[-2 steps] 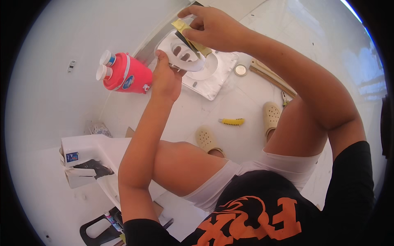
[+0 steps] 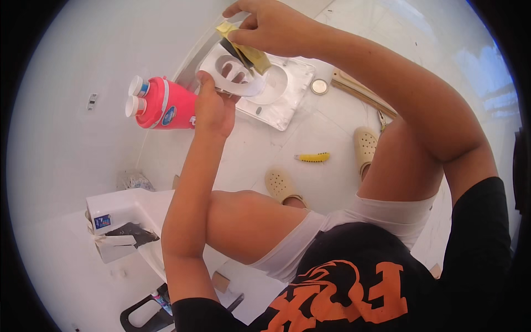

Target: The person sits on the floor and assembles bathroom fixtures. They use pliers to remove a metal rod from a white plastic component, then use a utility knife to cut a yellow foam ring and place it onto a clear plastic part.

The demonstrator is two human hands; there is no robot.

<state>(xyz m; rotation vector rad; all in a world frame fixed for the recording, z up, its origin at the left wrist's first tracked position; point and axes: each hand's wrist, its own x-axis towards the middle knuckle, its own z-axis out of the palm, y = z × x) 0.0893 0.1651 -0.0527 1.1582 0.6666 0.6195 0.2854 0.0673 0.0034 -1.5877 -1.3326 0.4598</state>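
My left hand (image 2: 214,109) grips the near edge of a white plastic piece (image 2: 246,89), thumb on top. A wide round opening goes through the piece, and fingers show through it. Above its far right side, my right hand (image 2: 274,29) pinches a yellow strip (image 2: 257,56) with a dark underside between thumb and fingers. The strip slants down onto or just over the rim of the piece; I cannot tell whether they touch. Under both hands a square white panel (image 2: 274,115) with a large round recess lies on the floor.
A pink jug (image 2: 180,104) with two white-lidded containers (image 2: 135,106) on it stands by the left wall. On the tiles lie a yellow utility knife (image 2: 313,157), a round tin (image 2: 319,86), wooden strips (image 2: 362,93) and pliers (image 2: 382,119). A white fixture (image 2: 116,205) is at left.
The view has shifted slightly. Both hands, with the white piece and the yellow strip, appear a little farther left in the picture. Both grips are unchanged.
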